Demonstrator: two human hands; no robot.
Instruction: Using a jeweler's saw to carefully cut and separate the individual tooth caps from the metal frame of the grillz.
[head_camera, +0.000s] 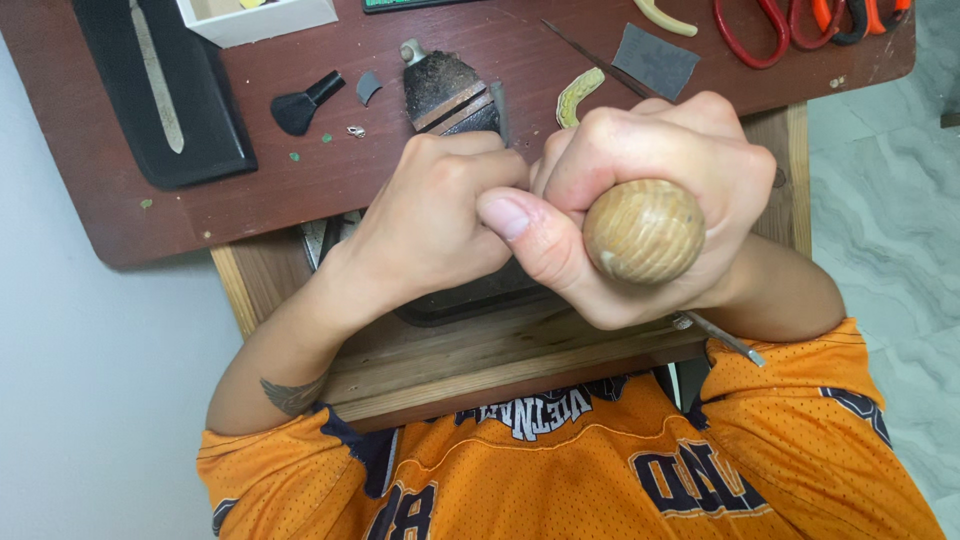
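Note:
My right hand (640, 190) is closed around a tool with a round wooden handle (643, 231), whose butt end faces the camera; the tool's working end is hidden under my fingers. My left hand (430, 215) is curled in a fist just left of it, thumb side touching my right hand, pressing down over a dark metal bench vise (445, 92). What the left fingers pinch is hidden. Both hands sit above a wooden bench peg (470, 360).
A dark red worktop (300, 180) carries a black tray with a pale blade (160, 80), a white box (260, 20), a small black brush-like tool (300, 105), a grey sandpaper square (655, 60), a curved green-tan piece (577, 97) and red-handled pliers (770, 30).

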